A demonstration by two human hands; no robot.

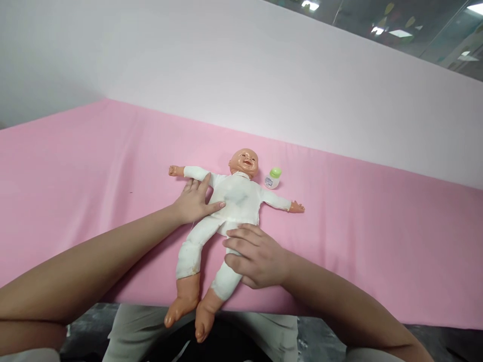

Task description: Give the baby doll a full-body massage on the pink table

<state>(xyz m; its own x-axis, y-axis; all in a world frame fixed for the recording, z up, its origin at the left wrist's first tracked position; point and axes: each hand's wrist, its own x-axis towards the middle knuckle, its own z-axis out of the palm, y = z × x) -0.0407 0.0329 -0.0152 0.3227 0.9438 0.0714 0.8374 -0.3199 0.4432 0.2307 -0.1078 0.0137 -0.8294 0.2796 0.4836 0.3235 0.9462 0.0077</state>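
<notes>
A baby doll [241, 201] with a white cloth body lies on its back, head away from me and feet over the near edge of the pink-covered table [377, 241]. Against the doll's side, below its outstretched arm on the left, rests my left hand [194, 201], fingers spread and thumb on the belly. My right hand [258, 255] lies over the upper leg on the right, fingers extended and slightly bent across the cloth. Beside the doll's head, to the right, is a small bottle [272, 179] with a green cap and a printed label.
A white wall [241, 70] runs along the table's far side, with a glass pane [377, 30] above it at the upper right. The pink cover has soft creases. My legs [136, 332] are close against the near edge, above a dark floor.
</notes>
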